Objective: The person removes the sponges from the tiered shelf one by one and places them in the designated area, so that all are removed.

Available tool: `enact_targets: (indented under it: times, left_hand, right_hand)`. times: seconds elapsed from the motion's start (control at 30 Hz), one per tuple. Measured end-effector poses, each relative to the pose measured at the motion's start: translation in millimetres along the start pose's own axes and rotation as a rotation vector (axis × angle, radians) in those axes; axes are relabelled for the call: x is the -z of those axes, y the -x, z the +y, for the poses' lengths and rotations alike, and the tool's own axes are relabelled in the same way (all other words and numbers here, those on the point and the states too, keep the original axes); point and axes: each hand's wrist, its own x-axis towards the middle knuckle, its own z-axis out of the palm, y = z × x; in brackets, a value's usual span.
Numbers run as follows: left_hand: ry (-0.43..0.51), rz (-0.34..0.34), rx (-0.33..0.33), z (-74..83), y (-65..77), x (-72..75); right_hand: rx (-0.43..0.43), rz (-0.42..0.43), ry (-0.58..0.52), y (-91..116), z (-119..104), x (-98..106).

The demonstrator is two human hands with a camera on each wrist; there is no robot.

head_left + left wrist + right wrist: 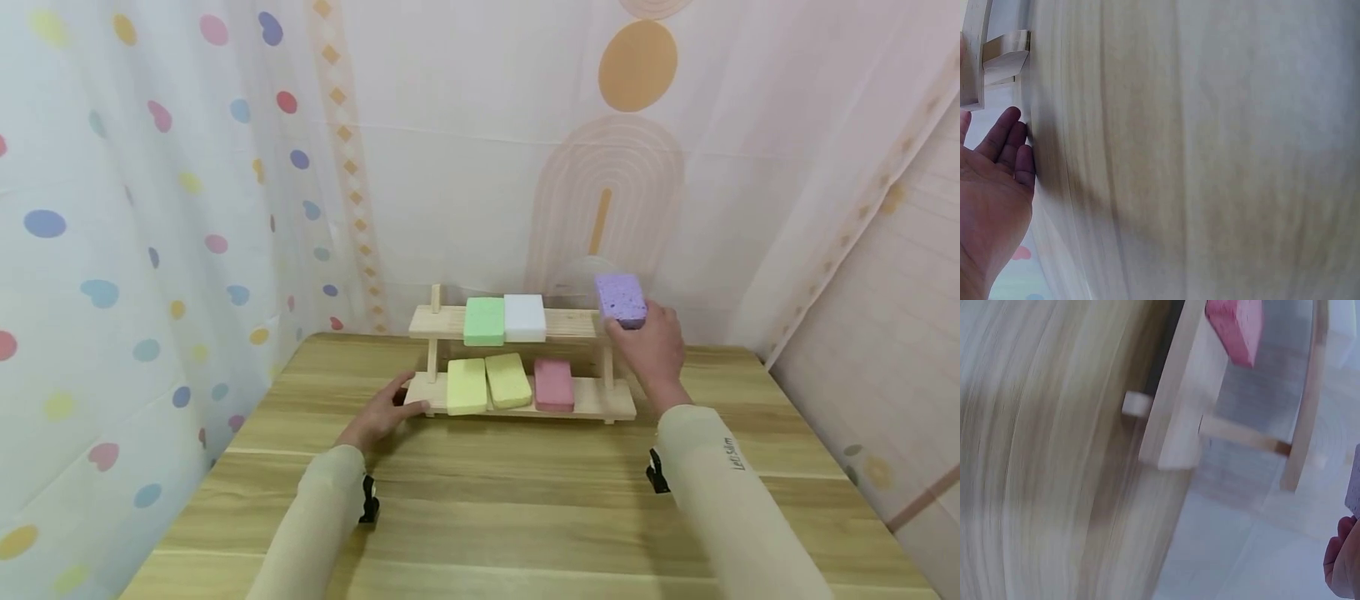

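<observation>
A purple sponge [621, 300] is pinched in my right hand [658, 346], held at the right end of the top tier of a small two-tier wooden rack [570, 322]. At the rack's lower left end, my left hand [386, 412] rests its thumb by the front corner; its fingers look loosely extended in the left wrist view. A green sponge [484, 322] and a white sponge [524, 318] sit side by side on the top tier. Below them lie two yellow sponges, one straight [467, 387] and one tilted [508, 381], and a pink sponge [554, 385].
The rack stands toward the back of a wood-grain table [495, 508]. Behind it hangs a patterned curtain [465, 167], and a dotted curtain [150, 208] hangs along the left side. A dark wrist strap [657, 472] shows under the right sleeve.
</observation>
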Motion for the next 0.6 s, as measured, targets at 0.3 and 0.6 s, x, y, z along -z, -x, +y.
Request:
enact_targets:
  times: [0.3,0.6]
  left_hand:
    - [-0.006,-0.004,-0.003,-3.6,-2.7,1.8]
    - [-0.024,-0.009,0.005,-2.2,-0.5,2.0]
  right_hand:
    - [-0.068,0.015,0.012,-4,20,26]
    - [-0.112,0.015,0.027,1,45,38]
